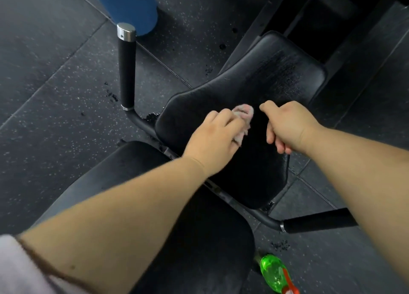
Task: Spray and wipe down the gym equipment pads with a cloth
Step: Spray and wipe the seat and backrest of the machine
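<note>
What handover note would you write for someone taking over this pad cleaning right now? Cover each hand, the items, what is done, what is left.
Left hand grips the pink cloth on the far black pad.
Right hand rests loosely curled on that pad, holding nothing.
Green spray bottle sits on the floor beside the near pad.
Done: far pad sprayed; droplets show on its far end.
Left: wipe that wet patch, then check the near pad.

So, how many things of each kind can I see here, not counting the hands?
Pads: 2
Handles: 2
Cloth: 1
Bottle: 1
Blue cylinder: 1
Total: 7
</note>
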A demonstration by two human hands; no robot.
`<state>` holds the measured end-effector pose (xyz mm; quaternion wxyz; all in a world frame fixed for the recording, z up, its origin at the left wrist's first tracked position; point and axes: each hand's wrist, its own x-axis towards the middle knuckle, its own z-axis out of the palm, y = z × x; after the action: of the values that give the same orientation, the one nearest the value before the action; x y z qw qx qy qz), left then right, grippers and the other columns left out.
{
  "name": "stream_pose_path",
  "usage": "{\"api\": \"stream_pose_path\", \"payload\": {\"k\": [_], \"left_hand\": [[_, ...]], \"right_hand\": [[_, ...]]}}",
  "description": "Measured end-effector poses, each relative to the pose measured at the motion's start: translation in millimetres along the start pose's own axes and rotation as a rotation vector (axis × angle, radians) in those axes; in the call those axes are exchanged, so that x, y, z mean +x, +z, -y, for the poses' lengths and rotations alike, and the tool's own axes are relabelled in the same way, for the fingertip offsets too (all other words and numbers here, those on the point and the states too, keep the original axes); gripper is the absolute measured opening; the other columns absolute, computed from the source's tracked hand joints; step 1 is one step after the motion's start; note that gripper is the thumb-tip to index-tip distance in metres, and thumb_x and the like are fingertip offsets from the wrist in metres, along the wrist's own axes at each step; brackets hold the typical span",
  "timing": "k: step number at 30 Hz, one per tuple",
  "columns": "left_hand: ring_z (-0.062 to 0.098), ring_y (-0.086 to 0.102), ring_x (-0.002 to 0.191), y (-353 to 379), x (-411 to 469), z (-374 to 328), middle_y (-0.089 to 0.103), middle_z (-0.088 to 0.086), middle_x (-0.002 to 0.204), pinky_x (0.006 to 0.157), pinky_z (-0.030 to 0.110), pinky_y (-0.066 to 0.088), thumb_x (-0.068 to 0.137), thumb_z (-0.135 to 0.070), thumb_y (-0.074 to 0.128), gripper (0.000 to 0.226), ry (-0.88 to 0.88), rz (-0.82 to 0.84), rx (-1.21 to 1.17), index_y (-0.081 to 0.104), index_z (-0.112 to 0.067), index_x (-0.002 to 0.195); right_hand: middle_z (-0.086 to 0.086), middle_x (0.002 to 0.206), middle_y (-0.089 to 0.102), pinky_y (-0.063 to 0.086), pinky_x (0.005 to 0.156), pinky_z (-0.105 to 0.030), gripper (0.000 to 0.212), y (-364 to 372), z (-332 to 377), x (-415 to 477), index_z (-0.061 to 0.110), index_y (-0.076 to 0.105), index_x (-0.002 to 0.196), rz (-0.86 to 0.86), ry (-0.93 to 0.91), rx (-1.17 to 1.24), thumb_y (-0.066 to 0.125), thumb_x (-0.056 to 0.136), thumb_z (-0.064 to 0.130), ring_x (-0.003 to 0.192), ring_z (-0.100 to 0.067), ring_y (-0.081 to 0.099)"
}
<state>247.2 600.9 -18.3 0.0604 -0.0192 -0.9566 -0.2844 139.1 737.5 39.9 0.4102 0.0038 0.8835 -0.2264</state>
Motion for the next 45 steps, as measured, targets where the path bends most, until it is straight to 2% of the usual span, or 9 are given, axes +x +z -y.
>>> {"api": "stream_pose_path", "payload": {"k": [6, 14, 19, 23, 27, 32, 35, 41, 45], "left_hand": [[0.023, 0.045, 0.098, -25, 39, 14, 0.043, 0.001, 0.11, 0.083, 0.032, 0.041, 0.094, -0.015, 0.05, 0.027, -0.631, -0.3, -0.08, 0.06, -0.021, 0.119], [0.019, 0.052, 0.103, -4, 15, -31, 0.058, -0.002, 0.116, 0.084, 0.025, 0.038, 0.085, -0.016, 0.047, 0.032, -0.322, -0.069, -0.223, 0.056, -0.017, 0.116], [0.008, 0.057, 0.121, -42, 3, -22, 0.057, -0.007, 0.132, 0.09, 0.019, 0.05, 0.08, 0.011, 0.034, 0.047, -0.645, -0.072, -0.893, 0.047, -0.029, 0.101], [0.008, 0.061, 0.099, -57, -5, 19, 0.056, -0.012, 0.126, 0.085, 0.03, 0.051, 0.082, 0.002, 0.04, 0.047, -0.8, -0.283, -0.389, 0.055, -0.04, 0.098], [0.011, 0.053, 0.119, -48, -31, 60, 0.046, -0.014, 0.142, 0.105, 0.034, 0.043, 0.091, -0.012, 0.058, 0.062, -0.854, -0.005, -0.349, 0.04, -0.034, 0.146], [0.012, 0.052, 0.119, -58, -46, 73, 0.037, -0.016, 0.15, 0.108, 0.026, 0.036, 0.093, -0.011, 0.062, 0.074, -0.767, 0.192, -0.328, 0.026, -0.039, 0.152], [0.016, 0.045, 0.133, -64, -47, 75, 0.025, -0.011, 0.16, 0.116, 0.031, 0.031, 0.094, -0.009, 0.059, 0.073, -0.663, 0.256, -0.16, 0.025, -0.032, 0.154], [0.015, 0.03, 0.144, -54, -40, 54, 0.017, -0.013, 0.162, 0.116, 0.03, 0.027, 0.094, -0.019, 0.062, 0.067, -0.591, 0.183, 0.01, 0.031, -0.024, 0.153], [0.015, 0.033, 0.143, -50, -41, 45, 0.006, -0.014, 0.164, 0.11, 0.028, 0.034, 0.092, -0.019, 0.065, 0.077, -0.599, 0.24, 0.013, 0.021, -0.024, 0.156]], "right_hand": [[-0.014, 0.038, 0.051, 0.04, 0.052, -0.028, 0.068, 1, -8, 5, 0.002, 0.057, 0.05, -0.015, -0.046, 0.075, 0.027, 0.099, 0.04, 0.027, -0.02, 0.04], [-0.014, 0.041, 0.057, 0.041, 0.048, -0.027, 0.061, 8, -18, 1, 0.004, 0.06, 0.053, -0.113, -0.122, 0.234, 0.03, 0.095, 0.036, 0.03, -0.023, 0.048], [0.008, 0.109, 0.062, 0.047, 0.082, -0.031, 0.034, 51, -14, -35, 0.03, 0.063, 0.109, -0.563, -0.474, 0.175, 0.054, 0.084, 0.051, 0.096, -0.018, 0.058], [-0.006, 0.139, 0.052, 0.05, 0.087, -0.044, 0.048, 90, -9, -16, 0.017, 0.069, 0.118, -0.553, -0.81, -0.201, 0.071, 0.071, 0.029, 0.118, -0.03, 0.041], [-0.012, 0.138, 0.052, 0.054, 0.087, -0.045, 0.052, 118, -4, -6, 0.004, 0.063, 0.122, -0.395, -0.9, -0.276, 0.066, 0.072, -0.007, 0.124, -0.035, 0.045], [-0.006, 0.114, 0.067, 0.052, 0.072, -0.039, 0.038, 146, 3, -2, 0.009, 0.07, 0.11, -0.26, -1.103, -0.562, 0.073, 0.073, 0.002, 0.102, -0.032, 0.063], [-0.007, 0.105, 0.066, 0.033, 0.062, -0.034, 0.016, 115, 29, 14, 0.019, 0.068, 0.077, -0.357, -1.081, -0.622, 0.063, 0.073, 0.004, 0.083, -0.034, 0.06], [-0.002, 0.125, 0.056, 0.036, 0.089, -0.041, 0.027, 29, 63, 37, 0.022, 0.068, 0.108, -0.767, -0.6, -0.491, 0.048, 0.091, 0.016, 0.119, -0.028, 0.046], [-0.012, 0.15, 0.039, 0.044, 0.084, -0.044, 0.028, 75, 53, 30, 0.015, 0.06, 0.114, -0.705, -0.66, -0.419, 0.056, 0.086, 0.017, 0.114, -0.032, 0.044]]}}
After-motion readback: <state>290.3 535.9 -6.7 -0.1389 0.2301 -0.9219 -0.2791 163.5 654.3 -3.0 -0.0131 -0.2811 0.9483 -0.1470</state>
